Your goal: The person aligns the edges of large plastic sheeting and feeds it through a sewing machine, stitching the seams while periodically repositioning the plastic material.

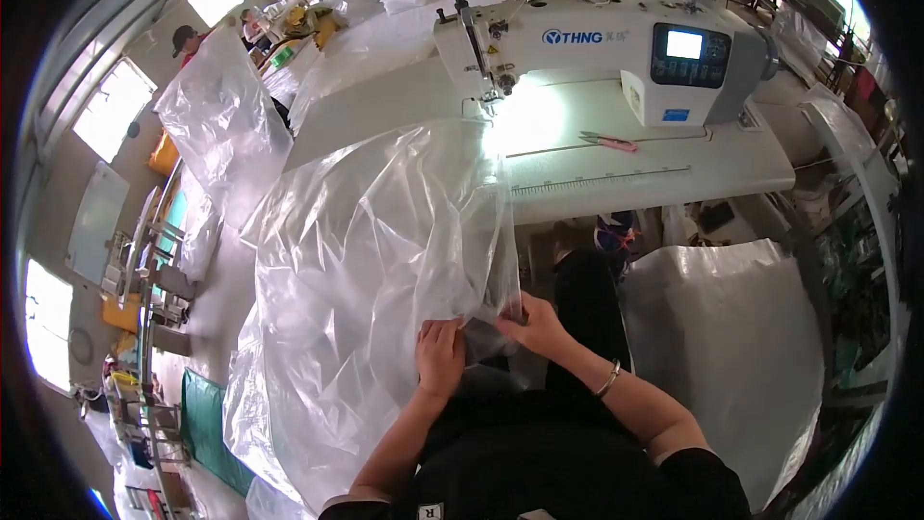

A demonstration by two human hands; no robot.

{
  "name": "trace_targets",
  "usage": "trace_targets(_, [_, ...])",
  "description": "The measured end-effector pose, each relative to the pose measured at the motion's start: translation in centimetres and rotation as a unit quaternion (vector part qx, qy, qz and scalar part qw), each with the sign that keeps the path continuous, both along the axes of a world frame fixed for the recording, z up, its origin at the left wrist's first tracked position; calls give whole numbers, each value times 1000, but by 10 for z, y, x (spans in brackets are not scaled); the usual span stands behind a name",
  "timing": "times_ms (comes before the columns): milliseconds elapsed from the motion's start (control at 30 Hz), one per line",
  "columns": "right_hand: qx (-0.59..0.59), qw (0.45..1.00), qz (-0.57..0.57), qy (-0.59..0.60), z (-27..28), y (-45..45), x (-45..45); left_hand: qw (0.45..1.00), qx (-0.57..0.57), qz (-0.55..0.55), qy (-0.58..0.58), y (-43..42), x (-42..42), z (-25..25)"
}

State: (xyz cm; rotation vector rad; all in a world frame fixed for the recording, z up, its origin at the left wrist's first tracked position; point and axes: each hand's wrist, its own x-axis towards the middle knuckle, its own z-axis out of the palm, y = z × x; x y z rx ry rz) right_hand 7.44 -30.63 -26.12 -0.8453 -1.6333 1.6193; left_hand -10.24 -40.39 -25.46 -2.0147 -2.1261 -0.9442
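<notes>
A large clear plastic sheet (356,231) drapes from the sewing machine table down over my lap. Its upper right corner lies beneath the needle area of the white sewing machine (587,39), whose lamp is lit. My right hand (537,325) pinches the sheet's right edge near my lap. Close beside it, my left hand (441,356) has its fingers curled down on the sheet, gripping it. A bracelet (608,378) circles my right wrist.
Pink-handled thread snips (608,142) lie on the machine table (741,169), behind a printed ruler scale (602,180). A stack of clear plastic sheets (727,347) sits at my right. Another plastic sheet (226,120) hangs at the left, near a person in a dark cap (183,39).
</notes>
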Motion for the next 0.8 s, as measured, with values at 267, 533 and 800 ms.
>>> trace_targets(267, [-2, 1000, -2, 26, -33, -50, 2, 981, -95, -120, -119, -3, 36, 87])
trace_targets(533, [199, 978, 9, -55, 4, -56, 27, 947, -186, -110, -238, 11, 41, 69])
trace_targets(800, [275, 955, 31, -102, 15, -51, 21, 950, -201, -83, -225, 11, 44, 69])
